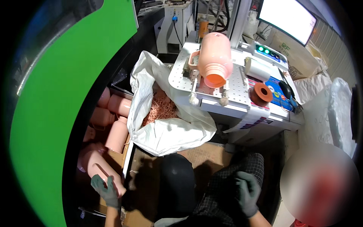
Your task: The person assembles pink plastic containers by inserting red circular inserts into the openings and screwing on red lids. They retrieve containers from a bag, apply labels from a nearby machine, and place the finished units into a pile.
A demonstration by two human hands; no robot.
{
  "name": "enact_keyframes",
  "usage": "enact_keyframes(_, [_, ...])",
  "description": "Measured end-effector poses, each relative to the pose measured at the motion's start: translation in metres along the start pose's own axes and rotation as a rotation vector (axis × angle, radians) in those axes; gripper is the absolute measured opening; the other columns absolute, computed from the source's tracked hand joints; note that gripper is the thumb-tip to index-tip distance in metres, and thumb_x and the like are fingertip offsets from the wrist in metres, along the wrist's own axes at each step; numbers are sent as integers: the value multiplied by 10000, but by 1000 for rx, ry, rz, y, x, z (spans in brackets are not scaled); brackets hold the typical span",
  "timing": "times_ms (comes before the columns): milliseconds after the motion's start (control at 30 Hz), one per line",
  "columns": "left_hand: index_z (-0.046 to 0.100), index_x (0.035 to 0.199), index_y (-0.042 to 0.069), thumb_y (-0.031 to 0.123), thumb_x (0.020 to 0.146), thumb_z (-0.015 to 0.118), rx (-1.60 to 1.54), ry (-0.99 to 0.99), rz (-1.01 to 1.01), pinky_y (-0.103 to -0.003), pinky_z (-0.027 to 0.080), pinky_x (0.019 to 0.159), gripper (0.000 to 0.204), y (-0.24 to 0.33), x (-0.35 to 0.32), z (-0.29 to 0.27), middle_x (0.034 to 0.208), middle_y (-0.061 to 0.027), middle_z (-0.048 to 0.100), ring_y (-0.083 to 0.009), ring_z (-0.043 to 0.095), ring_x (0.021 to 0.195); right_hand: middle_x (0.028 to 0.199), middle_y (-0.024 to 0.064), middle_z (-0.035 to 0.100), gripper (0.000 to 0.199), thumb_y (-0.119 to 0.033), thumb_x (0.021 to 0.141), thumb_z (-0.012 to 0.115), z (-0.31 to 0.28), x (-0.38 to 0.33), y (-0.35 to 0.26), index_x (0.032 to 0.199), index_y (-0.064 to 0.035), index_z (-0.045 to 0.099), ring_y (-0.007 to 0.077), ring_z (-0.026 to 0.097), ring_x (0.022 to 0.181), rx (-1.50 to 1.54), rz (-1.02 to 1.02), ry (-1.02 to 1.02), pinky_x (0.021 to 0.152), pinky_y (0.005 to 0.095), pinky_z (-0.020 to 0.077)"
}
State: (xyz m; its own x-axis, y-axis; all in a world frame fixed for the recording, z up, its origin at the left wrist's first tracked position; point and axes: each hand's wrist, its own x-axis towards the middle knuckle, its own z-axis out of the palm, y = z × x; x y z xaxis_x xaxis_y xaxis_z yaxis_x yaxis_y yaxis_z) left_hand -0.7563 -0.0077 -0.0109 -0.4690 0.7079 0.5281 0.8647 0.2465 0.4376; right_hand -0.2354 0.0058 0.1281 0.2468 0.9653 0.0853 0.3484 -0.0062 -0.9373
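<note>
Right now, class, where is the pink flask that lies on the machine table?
In the head view it lies upper centre: the pink flask rests on the perforated white machine table, open mouth toward the person, left of the brown ring.

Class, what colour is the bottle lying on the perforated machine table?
Pale pink bottle, orange at its open neck; head view.

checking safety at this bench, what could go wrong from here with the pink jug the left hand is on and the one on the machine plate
1. The gloved left hand grips only one end of the pink plastic jug low at the left, beside more stacked jugs; it might slip or knock them.
2. The pink plastic flask lies on its side on the white perforated machine plate, mouth toward the edge; if loose, it could roll off.
</note>
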Motion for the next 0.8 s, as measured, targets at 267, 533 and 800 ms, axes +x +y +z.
enact_keyframes(267, [610, 1306, -26, 162, 937, 721, -980, -749, 320, -442, 474, 1040, 428, 288, 3, -91, 1316, -181, 629, -329, 599, 1216, 1615, 143, 410, 773, -289, 1073, 584, 72, -46, -9, 1653, -22, 147, 260, 498, 1384, 1198, 583, -488, 1140, 442, 461])
enact_keyframes(533, [611, 1291, -48, 138, 961, 695, -956, -768, 801, -391, 543, 1021, 388, 351, -68, 36, 1233, -224, 677, -386, 684, 1122, 1205, 201, 730, 763, -663, 1042, 449, -16, -98, 34, 1267, 35, 662, 317, 745, 990, 1456, 1104, -518, 854, 398, 631])
enact_keyframes(800, [630, 1281, 102, 395, 668, 909, -834, -884, 1031, -479, 497, 929, 734, 378, -53, 1, 1196, -75, 638, -313, 626, 1101, 932, 131, 657, 238, -125, 918, 748, -52, -63, -31, 1123, -24, 680, 256, 668, 755, -238, -352, -37, 679, 344, 549])
